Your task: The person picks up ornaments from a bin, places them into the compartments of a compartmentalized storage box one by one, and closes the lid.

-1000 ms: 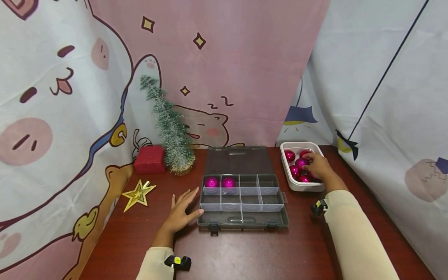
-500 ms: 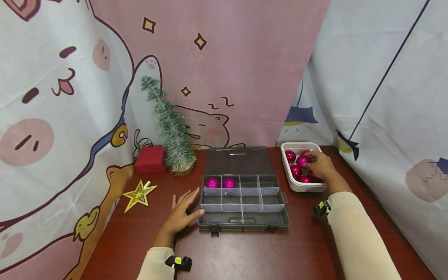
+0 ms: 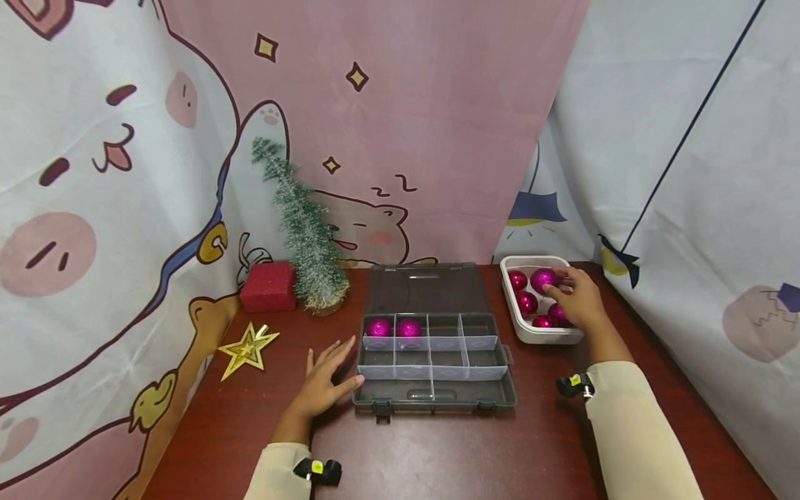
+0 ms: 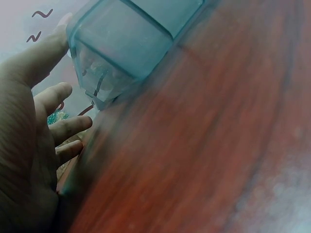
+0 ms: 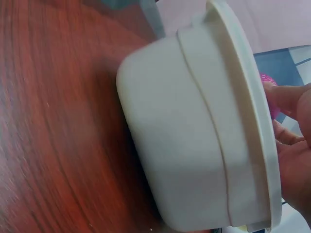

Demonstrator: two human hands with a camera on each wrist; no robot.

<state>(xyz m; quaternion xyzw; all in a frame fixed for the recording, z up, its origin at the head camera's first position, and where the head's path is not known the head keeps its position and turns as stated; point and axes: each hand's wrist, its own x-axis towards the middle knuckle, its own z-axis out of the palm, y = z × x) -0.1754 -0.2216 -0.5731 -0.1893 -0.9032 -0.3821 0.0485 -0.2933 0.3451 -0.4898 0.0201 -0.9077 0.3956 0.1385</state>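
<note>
We seem mid-pick: right grip (image 3: 579, 300) pinches a ball (image 3: 542, 280), left grip (image 3: 323, 384) is spread; next probably needs clearing the tub (image 3: 548, 336).

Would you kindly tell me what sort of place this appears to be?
Probably a makeshift indoor recording booth, though the room beyond is hidden: cartoon-printed curtains hang close around a reddish-brown table, and a small black camera sits at each cream sleeve.
</note>
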